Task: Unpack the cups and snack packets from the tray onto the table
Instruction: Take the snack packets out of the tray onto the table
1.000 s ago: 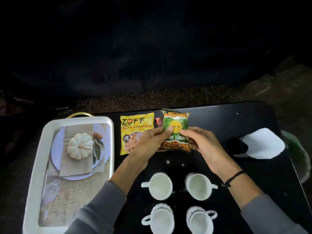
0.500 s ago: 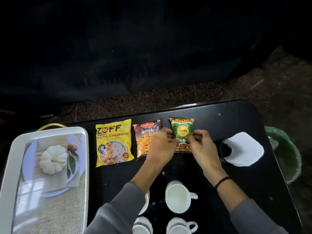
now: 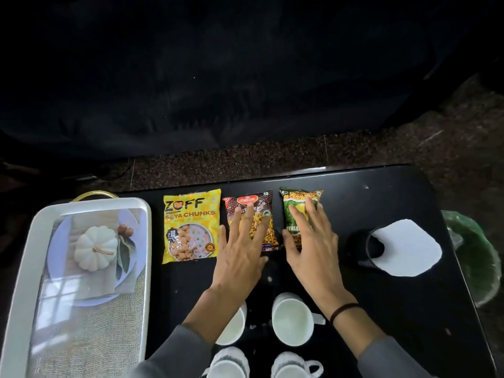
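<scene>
Three snack packets lie in a row on the black table (image 3: 381, 203): a yellow soya chunks packet (image 3: 191, 226), a brown mixture packet (image 3: 255, 211) and a green packet (image 3: 296, 205). My left hand (image 3: 242, 249) rests flat, fingers spread, on the brown packet. My right hand (image 3: 311, 241) lies flat on the green packet. Neither hand grips anything. Several white cups stand nearer to me, one (image 3: 293, 319) plainly seen, one (image 3: 231, 328) partly hidden under my left forearm. The white tray (image 3: 87, 204) at the left holds no cups or packets; only its printed pumpkin picture shows.
A dark holder with a white paper piece (image 3: 406, 246) sits right of the green packet. A green bin (image 3: 474, 257) stands beyond the table's right edge. Speckled floor (image 3: 245, 165) and dark fabric lie past the far edge.
My hands let go of the green packet and now lie flat, the left on the brown packet, the right on the green one. The view shifted slightly.
</scene>
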### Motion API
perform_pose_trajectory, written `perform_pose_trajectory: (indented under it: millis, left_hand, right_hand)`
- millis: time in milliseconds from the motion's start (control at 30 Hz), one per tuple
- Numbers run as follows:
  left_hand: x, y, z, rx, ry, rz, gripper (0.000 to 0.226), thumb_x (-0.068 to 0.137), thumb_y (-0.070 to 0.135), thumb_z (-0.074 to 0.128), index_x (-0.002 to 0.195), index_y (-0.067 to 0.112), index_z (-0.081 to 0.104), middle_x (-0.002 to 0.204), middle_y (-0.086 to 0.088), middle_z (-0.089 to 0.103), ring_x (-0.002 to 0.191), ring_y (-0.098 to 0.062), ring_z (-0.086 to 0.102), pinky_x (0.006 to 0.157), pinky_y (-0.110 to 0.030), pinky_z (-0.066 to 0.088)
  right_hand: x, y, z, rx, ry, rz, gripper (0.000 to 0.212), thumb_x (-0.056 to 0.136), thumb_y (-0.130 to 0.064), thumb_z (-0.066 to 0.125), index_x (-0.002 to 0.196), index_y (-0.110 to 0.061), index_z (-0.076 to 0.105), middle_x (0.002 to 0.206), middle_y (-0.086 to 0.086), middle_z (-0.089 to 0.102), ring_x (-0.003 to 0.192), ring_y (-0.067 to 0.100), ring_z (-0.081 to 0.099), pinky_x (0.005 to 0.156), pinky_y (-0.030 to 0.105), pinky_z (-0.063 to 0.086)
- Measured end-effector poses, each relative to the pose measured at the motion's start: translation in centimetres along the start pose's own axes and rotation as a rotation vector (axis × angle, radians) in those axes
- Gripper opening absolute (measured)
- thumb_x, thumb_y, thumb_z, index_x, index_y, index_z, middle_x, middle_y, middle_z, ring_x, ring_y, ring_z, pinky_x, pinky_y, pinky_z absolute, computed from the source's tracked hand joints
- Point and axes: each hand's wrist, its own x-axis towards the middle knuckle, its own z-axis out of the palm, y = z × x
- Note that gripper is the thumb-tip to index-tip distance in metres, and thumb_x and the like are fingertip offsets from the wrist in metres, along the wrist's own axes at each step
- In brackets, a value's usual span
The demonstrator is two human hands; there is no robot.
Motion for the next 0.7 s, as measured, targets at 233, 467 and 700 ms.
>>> perform_pose_trajectory:
  millis: [233, 467, 700]
  left_hand:
    - [1.0, -1.6, 0.0, -0.009, 0.181, 0.068, 0.081, 0.097, 0.005, 0.06, 0.161, 0.027, 0.017, 0.172, -0.01, 0.001, 0.158, -0.027, 0.006, 0.127, -0.042, 0.018]
    - [-0.1, -1.1, -0.5, -0.06, 0.222, 0.081, 0.079, 0.092, 0.017, 0.07, 0.159, 0.022, 0.029, 0.17, -0.01, 0.016, 0.156, -0.026, 0.02, 0.125, -0.042, 0.024]
    - [-2.8, 0.1, -2.7, -0.227, 0.463, 0.125, 0.03, 0.088, -0.003, 0.066, 0.115, 0.007, 0.071, 0.11, -0.007, 0.074, 0.1, -0.028, 0.071, 0.091, -0.044, 0.056]
  right_hand:
    - [0.5, 0.8, 0.6, 0.054, 0.006, -0.088, 0.053, 0.102, -0.025, 0.058, 0.153, -0.024, 0.044, 0.171, 0.003, 0.012, 0.158, 0.024, 0.006, 0.115, 0.053, 0.032]
    - [-0.1, -0.3, 0.0, -0.138, 0.024, -0.047, 0.055, 0.102, -0.04, 0.052, 0.154, -0.023, 0.042, 0.168, 0.008, 0.021, 0.155, 0.031, 0.017, 0.114, 0.053, 0.029]
    - [-1.6, -2.1, -1.4, -0.089, 0.181, -0.206, 0.02, 0.098, -0.031, 0.062, 0.111, -0.017, 0.066, 0.108, 0.002, 0.061, 0.1, 0.024, 0.061, 0.086, 0.042, 0.045]
